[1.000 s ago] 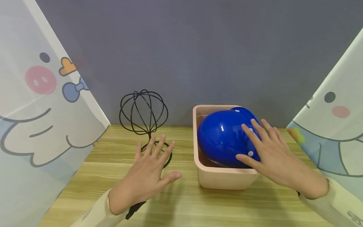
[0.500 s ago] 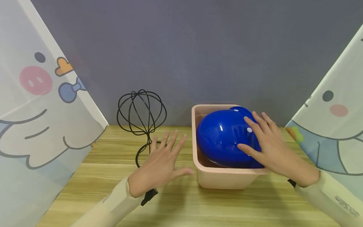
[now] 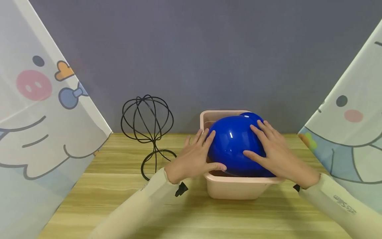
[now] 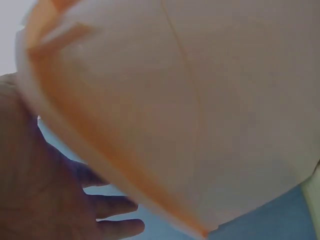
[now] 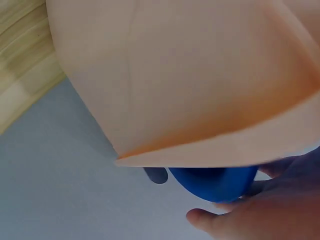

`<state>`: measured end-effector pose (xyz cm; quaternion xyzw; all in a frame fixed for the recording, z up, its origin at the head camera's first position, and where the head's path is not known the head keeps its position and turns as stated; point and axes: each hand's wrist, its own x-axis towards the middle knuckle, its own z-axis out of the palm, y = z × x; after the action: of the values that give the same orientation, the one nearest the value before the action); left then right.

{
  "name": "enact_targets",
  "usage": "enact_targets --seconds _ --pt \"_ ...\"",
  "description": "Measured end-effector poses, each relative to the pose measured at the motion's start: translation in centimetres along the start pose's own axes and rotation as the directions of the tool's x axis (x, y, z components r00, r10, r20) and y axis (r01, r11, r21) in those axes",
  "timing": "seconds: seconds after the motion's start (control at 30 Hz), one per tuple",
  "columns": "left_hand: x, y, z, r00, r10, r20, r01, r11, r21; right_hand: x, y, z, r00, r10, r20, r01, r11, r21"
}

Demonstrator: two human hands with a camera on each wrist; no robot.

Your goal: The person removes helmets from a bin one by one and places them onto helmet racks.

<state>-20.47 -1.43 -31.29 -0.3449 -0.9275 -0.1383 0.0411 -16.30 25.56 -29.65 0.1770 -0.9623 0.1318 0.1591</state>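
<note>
— Left hand (image 3: 192, 159) is now reaching over the left rim of the pink bin (image 3: 231, 189), no longer hanging apart from it. Object?
— Glossy blue object (image 3: 232, 142) is sitting inside, bulging above the rim.
— Grip?
— Both hands are spreading their fingers, one at its left side, the right hand (image 3: 277, 152) at its right. Neither is pinching. Firm contact: cannot tell.
— Risks?
— Judged: uneven pressure could be letting that smooth curve slip; rim catching could be dragging the bin.
— Beyond?
— Black wire stand (image 3: 154, 139) is standing leftward on the wooden table (image 3: 238, 219); a stray left sleeve (image 3: 140, 199) could be toppling it.
</note>
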Motion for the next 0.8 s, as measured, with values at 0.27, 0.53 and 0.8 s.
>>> enact_targets --seconds 0.27,0.53,0.8 --pt "3.1 -0.2 0.9 0.998 -0.006 -0.068 0.003 0.999 -0.034 0.4 0.0 0.7 0.999 0.036 0.024 -0.037 0.998 0.043" --pt "4.8 -0.6 1.3 0.996 -0.001 -0.092 -0.006 0.996 -0.083 0.3 0.3 1.0 1.0 0.015 -0.026 -0.014 0.999 0.051" --pt "5.5 -0.9 1.8 0.998 -0.033 -0.052 0.025 0.989 -0.146 0.0 0.4 1.7 0.995 0.028 -0.092 -0.022 0.998 0.063"
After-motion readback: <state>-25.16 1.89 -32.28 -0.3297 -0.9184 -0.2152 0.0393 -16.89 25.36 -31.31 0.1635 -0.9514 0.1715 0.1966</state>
